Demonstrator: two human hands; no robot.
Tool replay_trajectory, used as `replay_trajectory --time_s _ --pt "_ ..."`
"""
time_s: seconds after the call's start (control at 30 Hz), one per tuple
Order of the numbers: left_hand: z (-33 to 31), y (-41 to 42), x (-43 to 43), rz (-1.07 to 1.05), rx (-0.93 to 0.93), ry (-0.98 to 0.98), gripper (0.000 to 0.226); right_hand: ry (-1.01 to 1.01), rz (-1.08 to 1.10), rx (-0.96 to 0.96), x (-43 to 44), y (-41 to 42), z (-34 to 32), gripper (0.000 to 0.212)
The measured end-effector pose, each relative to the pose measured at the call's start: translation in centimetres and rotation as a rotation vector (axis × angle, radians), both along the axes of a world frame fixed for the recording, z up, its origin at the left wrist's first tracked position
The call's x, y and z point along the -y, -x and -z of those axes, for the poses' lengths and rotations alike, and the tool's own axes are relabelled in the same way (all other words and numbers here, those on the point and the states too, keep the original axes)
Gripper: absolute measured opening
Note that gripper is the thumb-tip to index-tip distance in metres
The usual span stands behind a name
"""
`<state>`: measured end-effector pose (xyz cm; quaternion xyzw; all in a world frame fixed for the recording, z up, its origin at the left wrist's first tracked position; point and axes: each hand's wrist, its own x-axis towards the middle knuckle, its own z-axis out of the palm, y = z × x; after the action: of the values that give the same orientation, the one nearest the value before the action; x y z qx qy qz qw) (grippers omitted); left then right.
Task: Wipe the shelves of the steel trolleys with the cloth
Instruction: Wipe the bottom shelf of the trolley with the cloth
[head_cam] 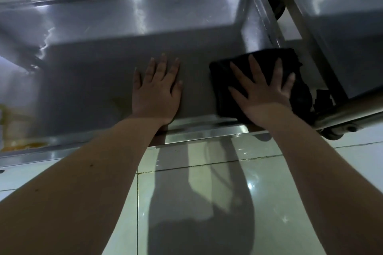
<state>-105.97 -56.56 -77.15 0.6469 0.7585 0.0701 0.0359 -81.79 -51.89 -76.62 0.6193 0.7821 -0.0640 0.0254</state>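
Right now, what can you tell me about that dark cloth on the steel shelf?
The black, soft-looking folded cloth lies flat on the grey steel trolley shelf, in its near right corner. The right hand presses down on it, palm flat and fingers spread. Part of the cloth bunches up on the right, against the shelf's raised rim and beside the trolley's steel leg. Its near edge reaches the shelf's front lip. The bare left hand rests on the shelf beside it, not touching it.
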Motion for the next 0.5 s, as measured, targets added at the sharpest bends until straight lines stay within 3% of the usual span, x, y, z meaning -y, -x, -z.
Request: replay_trajectory --time_s 0.1,0.2,0.33,0.5 --pt "0.2 -0.1 0.1 0.007 0.003 -0.009 0.055 -0.014 0.039 0.02 2.5 -1.5 0.1 0.065" --pt "0.2 0.0 0.2 0.019 -0.014 -0.003 0.055 -0.001 0.127 0.03 3.6 2.5 0.1 0.066" --pt "-0.3 0.5 0.4 0.031 -0.009 0.056 0.06 -0.01 -0.006 0.011 6.7 9.2 0.4 0.063" --pt "-0.5 0.1 0.6 0.027 0.011 0.026 0.054 -0.017 0.055 0.004 4.2 3.5 0.3 0.06"
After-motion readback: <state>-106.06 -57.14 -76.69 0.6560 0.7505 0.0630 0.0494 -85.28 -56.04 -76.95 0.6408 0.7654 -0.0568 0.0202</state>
